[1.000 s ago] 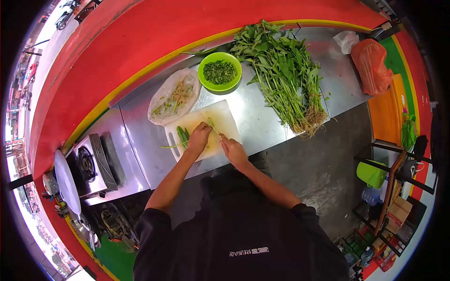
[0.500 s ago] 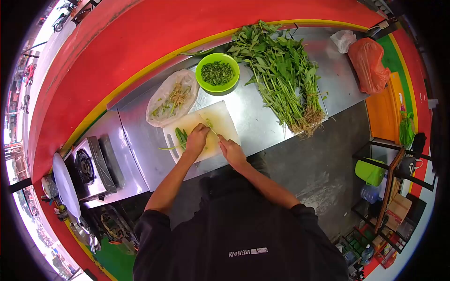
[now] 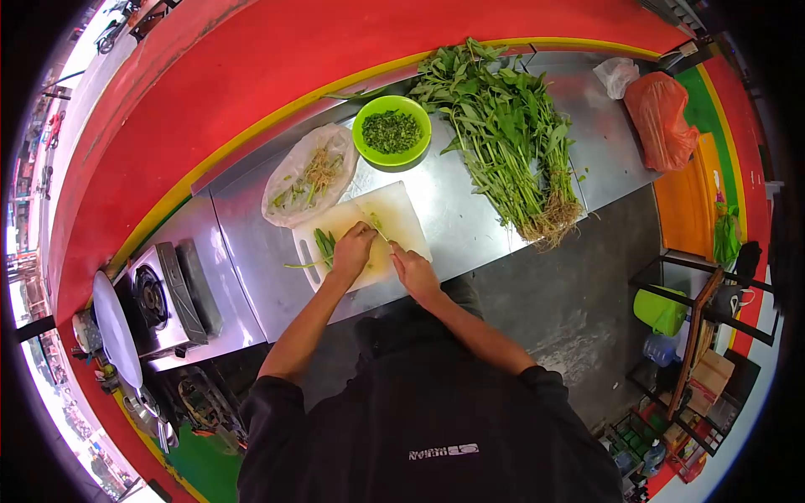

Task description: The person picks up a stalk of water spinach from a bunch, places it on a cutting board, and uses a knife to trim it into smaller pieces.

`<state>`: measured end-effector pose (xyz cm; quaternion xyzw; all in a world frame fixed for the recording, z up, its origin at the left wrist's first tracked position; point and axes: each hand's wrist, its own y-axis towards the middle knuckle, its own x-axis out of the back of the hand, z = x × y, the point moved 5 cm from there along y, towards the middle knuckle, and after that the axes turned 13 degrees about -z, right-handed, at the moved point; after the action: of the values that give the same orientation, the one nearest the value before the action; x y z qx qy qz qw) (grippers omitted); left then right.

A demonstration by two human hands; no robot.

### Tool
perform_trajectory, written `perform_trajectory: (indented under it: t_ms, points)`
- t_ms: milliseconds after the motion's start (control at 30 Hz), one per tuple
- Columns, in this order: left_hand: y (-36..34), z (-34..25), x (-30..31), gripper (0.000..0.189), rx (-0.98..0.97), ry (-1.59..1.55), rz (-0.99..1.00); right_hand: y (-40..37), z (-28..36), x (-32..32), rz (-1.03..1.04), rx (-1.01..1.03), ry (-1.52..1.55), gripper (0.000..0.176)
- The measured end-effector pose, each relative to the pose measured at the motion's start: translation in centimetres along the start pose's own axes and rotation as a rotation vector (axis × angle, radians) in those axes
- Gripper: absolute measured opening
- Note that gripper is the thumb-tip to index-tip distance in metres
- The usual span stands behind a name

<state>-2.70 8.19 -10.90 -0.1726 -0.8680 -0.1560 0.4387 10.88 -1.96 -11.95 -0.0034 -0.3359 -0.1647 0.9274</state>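
My left hand (image 3: 354, 249) is closed around a small bunch of leafy greens (image 3: 325, 243), pressed on the white cutting board (image 3: 408, 220). Leaves and a stem stick out on its left side. My right hand (image 3: 412, 270) grips a knife (image 3: 383, 237), whose thin blade points toward my left fingers; most of its handle is hidden in the fist. Small cut bits (image 3: 375, 220) lie on the board beyond the blade. Behind the board stands a lime-green bowl (image 3: 394, 160) of chopped greens (image 3: 391, 132). A clear plastic bag (image 3: 278, 191) with roots and stem scraps touches the board's far left corner.
A large heap of long-stemmed greens (image 3: 503, 126) with roots covers the counter's right middle. Farther right sit a red plastic bag (image 3: 658, 121) and a whitish bag (image 3: 616, 75). A gas stove (image 3: 172, 293) stands left. The steel counter (image 3: 470, 230) runs along a red wall.
The view has shifted very slightly. Both hands, the knife and the greens stay in nearly the same place on the board.
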Motion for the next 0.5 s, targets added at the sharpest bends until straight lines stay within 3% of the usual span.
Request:
perform_trajectory:
  t_ms: [500]
  points:
    - [0.2,0.4,0.0,0.015,0.008,-0.062,-0.001,-0.3,-0.1,-0.2,0.061,-0.045,-0.040,0.036]
